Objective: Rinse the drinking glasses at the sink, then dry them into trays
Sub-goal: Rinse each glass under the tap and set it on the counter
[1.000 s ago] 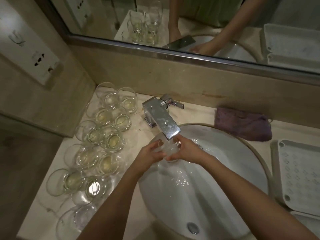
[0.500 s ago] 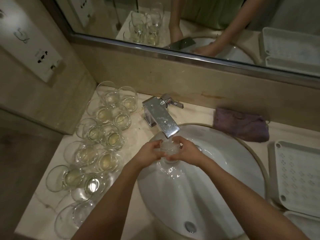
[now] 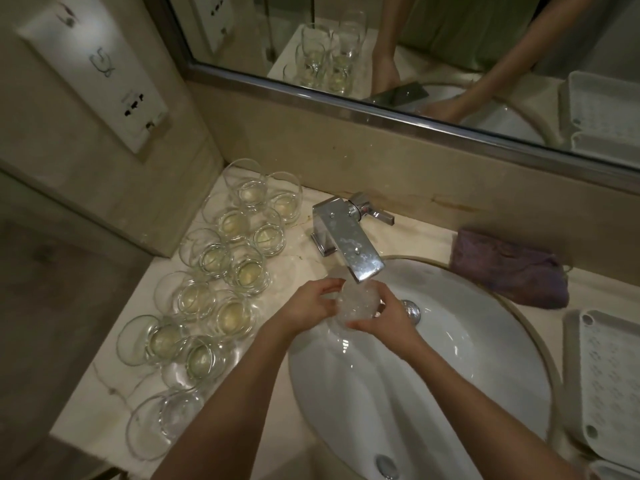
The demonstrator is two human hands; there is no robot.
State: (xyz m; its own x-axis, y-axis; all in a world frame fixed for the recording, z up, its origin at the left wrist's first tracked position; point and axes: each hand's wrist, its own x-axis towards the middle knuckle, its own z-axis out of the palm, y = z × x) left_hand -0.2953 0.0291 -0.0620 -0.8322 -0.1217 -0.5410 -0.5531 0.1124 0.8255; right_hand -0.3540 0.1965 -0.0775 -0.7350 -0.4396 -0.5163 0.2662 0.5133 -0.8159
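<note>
We look down on a pale stone counter [image 3: 304, 251] that runs under a wide mirror [image 3: 450, 46], whose glass shows our arms, the glasses and the trays again. Set into the counter is the white oval sink [image 3: 467, 375], with a drain [image 3: 386, 467] at its near end and a small chrome knob [image 3: 410, 310] on its far slope. On the left of the counter stand the waiting glasses [image 3: 214, 271], a double row running from the back wall toward us, most with a yellowish tint at the bottom and packed so that many touch. At the right edge lies a white perforated tray [image 3: 609, 382], with the corner of a second tray [image 3: 616, 471] just below it. A purple cloth [image 3: 509, 268] is bunched on the counter behind the sink, between the tap and the trays. The chrome tap [image 3: 349, 244] reaches out over the basin's far rim.

Directly under the spout we hold one drinking glass [image 3: 356, 303] over the sink, and it looks white and frothy with water. Our left hand [image 3: 308, 306] curls round its left side, fingers bent over the rim. Our right hand [image 3: 384, 318] cups it from the right and below, with the thumb along the near side. Both hands grip the same glass, and it touches neither basin nor tap.
</note>
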